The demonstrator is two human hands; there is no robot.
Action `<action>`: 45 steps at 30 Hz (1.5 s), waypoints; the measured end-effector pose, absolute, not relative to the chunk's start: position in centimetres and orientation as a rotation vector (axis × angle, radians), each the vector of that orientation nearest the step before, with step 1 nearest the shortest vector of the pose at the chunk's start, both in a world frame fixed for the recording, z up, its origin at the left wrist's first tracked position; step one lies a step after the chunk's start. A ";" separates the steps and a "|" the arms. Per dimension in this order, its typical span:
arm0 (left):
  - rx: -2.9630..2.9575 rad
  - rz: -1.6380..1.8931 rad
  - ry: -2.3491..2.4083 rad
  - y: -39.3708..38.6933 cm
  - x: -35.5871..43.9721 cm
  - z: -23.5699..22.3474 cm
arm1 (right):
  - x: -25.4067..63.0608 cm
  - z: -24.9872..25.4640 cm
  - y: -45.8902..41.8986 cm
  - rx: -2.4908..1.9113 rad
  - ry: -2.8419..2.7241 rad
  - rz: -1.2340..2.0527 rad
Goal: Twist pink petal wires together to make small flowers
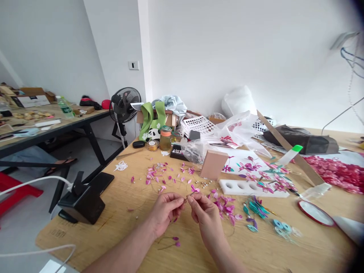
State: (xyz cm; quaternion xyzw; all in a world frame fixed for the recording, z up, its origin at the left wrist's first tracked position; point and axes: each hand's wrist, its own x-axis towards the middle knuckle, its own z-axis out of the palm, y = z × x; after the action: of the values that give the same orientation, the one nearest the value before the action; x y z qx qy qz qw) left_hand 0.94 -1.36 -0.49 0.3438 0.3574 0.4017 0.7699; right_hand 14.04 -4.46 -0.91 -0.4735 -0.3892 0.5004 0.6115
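Head view: small pink petal flower on a thin wire stem (194, 189) was held just above the counter (127, 223), near its front middle. Left hand (165, 210) and right hand (205, 214) met fingertip to fingertip around the wire; each grip was pinched shut on the stem, thumb against forefinger, the other fingers curled loosely. Flower head stood up just beyond the right fingertips, tilted to the right.

Loose pink petals (165, 176) lay scattered on the wood beyond the hands. A heap of pink flowers (226, 207) sat just beside the right hand, on its right. Two single pink petals on wires (175, 241) lay between the forearms, close to the near edge. Teal petals (256, 210) and pale blue discs (283, 226) were farther right.

Behind the petals stood a tan block (213, 164), upright, and beside it a white strip with round hollows (250, 187), lying flat. A finished spray of pink flowers (264, 176) rested on white paper past that strip. Red-rimmed lid (315, 213) lay at the right. Black box (83, 201) with a white cable (34, 182) sat at the counter's left corner. Black fan (125, 104) stood on the floor behind
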 end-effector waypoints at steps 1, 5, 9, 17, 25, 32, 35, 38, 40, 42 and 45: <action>0.753 0.865 0.782 -1.4 0.9 -0.5 | 14.0 -0.9 -4.5 -1.098 -0.900 1.148; 0.791 0.863 0.813 -1.5 1.0 -0.4 | 14.0 -0.9 -4.4 -1.112 -0.898 1.133; 0.813 0.909 0.835 -1.5 1.1 -0.2 | 13.9 -0.8 -4.4 -1.124 -0.922 1.137; 0.778 0.966 0.863 -1.2 1.0 -0.3 | 14.1 -1.4 -4.7 -1.149 -0.905 1.123; 0.715 0.953 0.812 -1.1 0.7 -0.2 | 13.6 -1.9 -4.6 -1.202 -1.116 1.054; 0.625 0.916 0.767 -1.0 0.5 0.1 | 13.6 -1.8 -4.8 -1.337 -1.387 0.802; 0.625 0.941 0.781 -1.0 0.5 0.2 | 13.5 -1.4 -5.2 -1.338 -1.477 0.757; 0.681 0.974 0.839 -0.9 0.6 0.0 | 13.4 -1.2 -5.5 -1.363 -1.590 0.671; 0.775 1.013 0.898 -0.8 0.6 -0.2 | 13.4 -1.2 -5.7 -1.395 -1.694 0.574; 0.934 1.062 0.971 -0.7 0.6 -0.5 | 13.4 -1.2 -5.8 -1.445 -1.811 0.451; 1.265 1.078 1.094 -0.6 0.5 -0.9 | 13.4 -1.2 -5.9 -1.519 -1.970 0.232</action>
State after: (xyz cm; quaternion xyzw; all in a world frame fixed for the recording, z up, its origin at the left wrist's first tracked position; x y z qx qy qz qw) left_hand 0.54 -0.59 -0.94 0.5333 0.4612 0.4545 0.5444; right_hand 13.41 -5.91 -1.19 -0.5769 -0.7480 0.0881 0.3160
